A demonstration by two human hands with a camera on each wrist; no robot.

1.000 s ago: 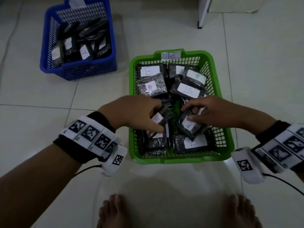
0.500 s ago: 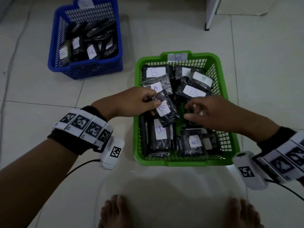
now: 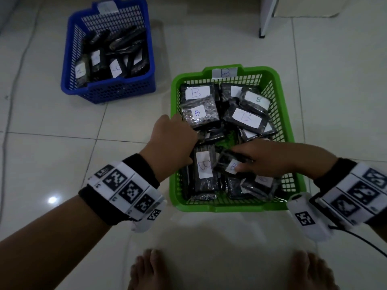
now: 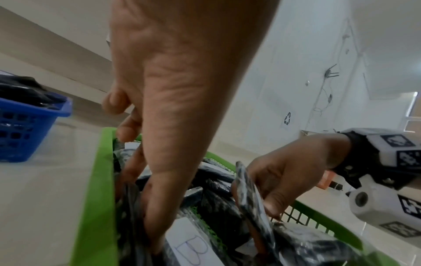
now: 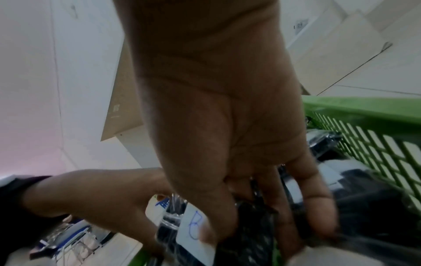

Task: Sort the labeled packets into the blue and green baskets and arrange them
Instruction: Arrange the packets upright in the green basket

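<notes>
The green basket (image 3: 230, 208) marked B holds several dark packets with white B labels. My left hand (image 3: 173, 141) reaches down inside its left wall (image 4: 95, 198), and thumb and fingers (image 4: 127, 172) pinch a dark packet (image 4: 131, 207) standing on edge there. Beside the thumb lies a large B packet (image 3: 204, 164). My right hand (image 3: 236, 160) pinches a small B packet (image 3: 227, 164) tilted above the near pile, thumb on its label (image 5: 193, 230). The blue basket (image 3: 109, 91) with its own labelled packets stands at the far left.
Both baskets stand on pale floor tiles. My bare feet (image 3: 146, 268) are just in front of the green basket. A white furniture leg (image 3: 266, 17) stands at the far right, and a thin cable (image 3: 21, 59) runs along the left edge.
My left hand went from the basket's middle down to its left wall with the packet it held up. My right hand shifted nearer and now holds a small B packet.
</notes>
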